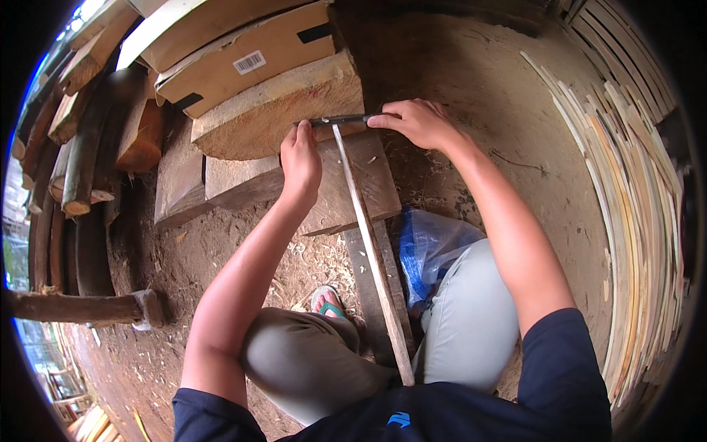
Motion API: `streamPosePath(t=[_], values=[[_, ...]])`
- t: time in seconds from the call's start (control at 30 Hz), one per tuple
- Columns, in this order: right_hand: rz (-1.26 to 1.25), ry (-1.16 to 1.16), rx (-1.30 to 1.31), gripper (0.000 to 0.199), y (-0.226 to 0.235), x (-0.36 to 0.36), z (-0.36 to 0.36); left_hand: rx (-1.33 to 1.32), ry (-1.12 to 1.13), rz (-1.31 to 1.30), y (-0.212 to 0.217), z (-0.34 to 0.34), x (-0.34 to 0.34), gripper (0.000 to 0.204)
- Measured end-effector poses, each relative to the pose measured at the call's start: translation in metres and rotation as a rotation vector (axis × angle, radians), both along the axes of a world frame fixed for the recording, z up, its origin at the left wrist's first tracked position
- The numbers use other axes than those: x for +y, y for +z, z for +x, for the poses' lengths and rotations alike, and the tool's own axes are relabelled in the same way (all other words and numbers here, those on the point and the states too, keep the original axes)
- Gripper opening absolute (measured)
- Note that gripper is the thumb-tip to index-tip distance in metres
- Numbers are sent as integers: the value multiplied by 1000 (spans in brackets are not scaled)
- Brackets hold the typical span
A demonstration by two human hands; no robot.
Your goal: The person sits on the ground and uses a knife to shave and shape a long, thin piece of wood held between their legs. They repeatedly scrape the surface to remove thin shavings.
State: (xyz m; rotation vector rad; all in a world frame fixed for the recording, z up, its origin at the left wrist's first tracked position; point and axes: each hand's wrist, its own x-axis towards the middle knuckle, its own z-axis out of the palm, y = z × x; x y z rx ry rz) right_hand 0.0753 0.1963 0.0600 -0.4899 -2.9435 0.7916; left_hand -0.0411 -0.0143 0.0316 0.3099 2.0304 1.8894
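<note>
A: Where should fingers be gripping?
B: Ends: left hand [300, 160] and right hand [420, 124] are clasping the dark bar [340, 118] at the far end of the pale stick [367, 236], both likely handling stiff, light.

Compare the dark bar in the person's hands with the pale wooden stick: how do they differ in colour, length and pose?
The bar is dark, while the stick is pale. The bar looks shorter than the stick. The bar lies crosswise between the left hand and right hand; the stick runs lengthwise toward the dark shirt. Both are slender.
</note>
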Motion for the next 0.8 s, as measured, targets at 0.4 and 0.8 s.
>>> streamPosePath(t=[0.4,0.8], values=[[-71,8,20,66,10,25,37,2,-207,35,-9,39,-3,37],[-252,38,-71,62,0,18,55,42,-275,-215,-16,59,-11,47]])
